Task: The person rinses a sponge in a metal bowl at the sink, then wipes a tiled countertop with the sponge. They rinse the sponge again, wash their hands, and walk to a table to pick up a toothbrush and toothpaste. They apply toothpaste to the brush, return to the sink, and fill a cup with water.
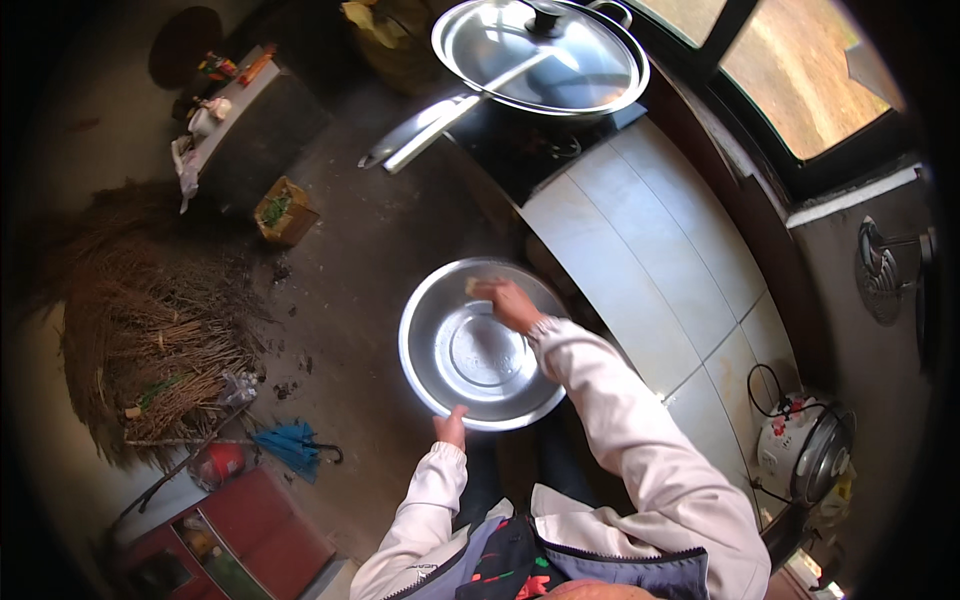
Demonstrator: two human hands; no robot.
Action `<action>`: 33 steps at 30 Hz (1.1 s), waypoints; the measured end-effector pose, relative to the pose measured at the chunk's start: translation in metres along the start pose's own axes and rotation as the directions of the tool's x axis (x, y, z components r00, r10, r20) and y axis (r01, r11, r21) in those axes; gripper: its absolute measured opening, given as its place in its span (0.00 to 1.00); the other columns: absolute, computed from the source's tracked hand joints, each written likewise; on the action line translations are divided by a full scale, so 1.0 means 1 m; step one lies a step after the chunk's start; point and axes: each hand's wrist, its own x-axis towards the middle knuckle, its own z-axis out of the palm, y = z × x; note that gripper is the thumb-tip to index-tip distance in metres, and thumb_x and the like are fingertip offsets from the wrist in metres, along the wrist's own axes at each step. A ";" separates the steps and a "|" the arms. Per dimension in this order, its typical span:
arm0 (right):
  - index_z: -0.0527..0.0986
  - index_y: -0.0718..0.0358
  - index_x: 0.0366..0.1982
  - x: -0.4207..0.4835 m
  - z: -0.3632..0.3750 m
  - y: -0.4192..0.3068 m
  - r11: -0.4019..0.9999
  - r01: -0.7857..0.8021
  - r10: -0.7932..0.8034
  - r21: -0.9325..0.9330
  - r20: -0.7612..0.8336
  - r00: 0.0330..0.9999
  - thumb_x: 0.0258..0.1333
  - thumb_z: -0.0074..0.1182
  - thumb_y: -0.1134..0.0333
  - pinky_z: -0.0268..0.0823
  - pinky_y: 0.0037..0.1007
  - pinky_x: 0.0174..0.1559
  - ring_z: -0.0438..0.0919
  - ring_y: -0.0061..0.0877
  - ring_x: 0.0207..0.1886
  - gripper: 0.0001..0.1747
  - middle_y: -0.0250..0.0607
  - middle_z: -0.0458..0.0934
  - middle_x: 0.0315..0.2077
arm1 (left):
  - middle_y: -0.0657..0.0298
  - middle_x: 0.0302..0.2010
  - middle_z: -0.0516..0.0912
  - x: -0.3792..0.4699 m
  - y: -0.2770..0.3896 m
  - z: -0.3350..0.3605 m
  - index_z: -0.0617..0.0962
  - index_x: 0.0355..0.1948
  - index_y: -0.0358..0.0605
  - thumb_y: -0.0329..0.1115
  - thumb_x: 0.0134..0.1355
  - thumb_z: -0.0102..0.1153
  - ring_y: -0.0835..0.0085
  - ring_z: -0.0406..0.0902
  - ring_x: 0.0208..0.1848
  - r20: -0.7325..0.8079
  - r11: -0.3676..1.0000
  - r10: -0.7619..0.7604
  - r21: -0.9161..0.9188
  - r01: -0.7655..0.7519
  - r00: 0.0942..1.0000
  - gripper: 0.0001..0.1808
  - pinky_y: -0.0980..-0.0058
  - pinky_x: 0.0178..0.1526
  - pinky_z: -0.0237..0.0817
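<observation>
In front of my body a wide stainless steel basin is held up above the dark floor, tilted so its inside faces me. The near rim is gripped by my left hand, with the thumb over the edge. Inside the basin, against the far wall, my right hand holds a small yellowish piece, which may be a sponge or cloth; my fingers partly cover it. The basin's round bottom looks shiny, and what lies under my right forearm is hidden.
A lidded steel wok stands on the black cooktop, its handle jutting over the floor. Right of me runs a white tiled counter with a rice cooker. Leftward lie brushwood bundles, a blue umbrella and a cardboard box.
</observation>
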 end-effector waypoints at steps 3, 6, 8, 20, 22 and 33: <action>0.79 0.67 0.50 -0.033 -0.002 -0.036 0.962 -0.160 0.178 0.222 -0.064 0.982 0.39 0.44 0.91 0.67 0.35 0.60 0.76 0.46 0.57 0.32 0.53 0.78 0.53 | 0.58 0.35 0.82 0.006 -0.013 -0.032 0.79 0.42 0.32 0.28 0.50 0.62 0.67 0.81 0.34 -0.020 0.999 -0.013 0.049 0.014 1.000 0.17 0.66 0.33 0.74; 0.80 0.65 0.49 -0.057 -0.014 -0.054 0.980 -0.187 0.195 0.071 -0.145 0.970 0.40 0.47 0.90 0.66 0.35 0.60 0.74 0.45 0.57 0.30 0.49 0.79 0.52 | 0.50 0.40 0.81 0.000 0.008 -0.053 0.77 0.41 0.23 0.34 0.49 0.64 0.67 0.78 0.40 0.139 0.993 -0.013 0.121 -0.004 0.990 0.23 0.64 0.41 0.70; 0.80 0.62 0.48 -0.072 -0.012 -0.071 0.982 -0.175 0.157 -0.074 -0.209 0.965 0.41 0.50 0.89 0.64 0.36 0.60 0.70 0.43 0.58 0.29 0.46 0.78 0.54 | 0.53 0.30 0.83 -0.001 0.006 -0.070 0.79 0.28 0.22 0.33 0.48 0.64 0.70 0.77 0.33 0.123 0.989 0.041 0.133 -0.057 0.992 0.17 0.64 0.39 0.69; 0.78 0.61 0.44 -0.241 0.065 -0.139 0.885 -0.454 0.376 -0.102 -0.415 0.828 0.49 0.54 0.82 0.69 0.37 0.51 0.76 0.44 0.48 0.18 0.47 0.77 0.42 | 0.59 0.33 0.84 -0.087 0.086 -0.159 0.81 0.37 0.27 0.28 0.50 0.59 0.71 0.79 0.31 0.507 0.825 0.055 0.462 -0.325 0.860 0.15 0.71 0.34 0.70; 0.80 0.63 0.40 -0.265 0.060 -0.162 0.894 -0.443 0.347 -0.068 -0.522 0.780 0.50 0.55 0.81 0.71 0.36 0.48 0.78 0.43 0.45 0.14 0.47 0.78 0.38 | 0.57 0.33 0.85 -0.103 0.087 -0.166 0.81 0.36 0.27 0.29 0.50 0.59 0.71 0.79 0.32 0.558 0.855 0.148 0.342 -0.389 0.816 0.15 0.70 0.36 0.71; 0.83 0.63 0.41 -0.540 0.048 -0.314 0.762 -0.547 0.592 0.346 -0.715 0.373 0.54 0.55 0.75 0.72 0.31 0.49 0.81 0.36 0.44 0.13 0.46 0.81 0.38 | 0.63 0.28 0.79 -0.219 0.012 -0.174 0.78 0.35 0.36 0.29 0.50 0.59 0.72 0.79 0.25 0.763 0.784 -0.172 0.490 -0.382 0.624 0.11 0.74 0.21 0.68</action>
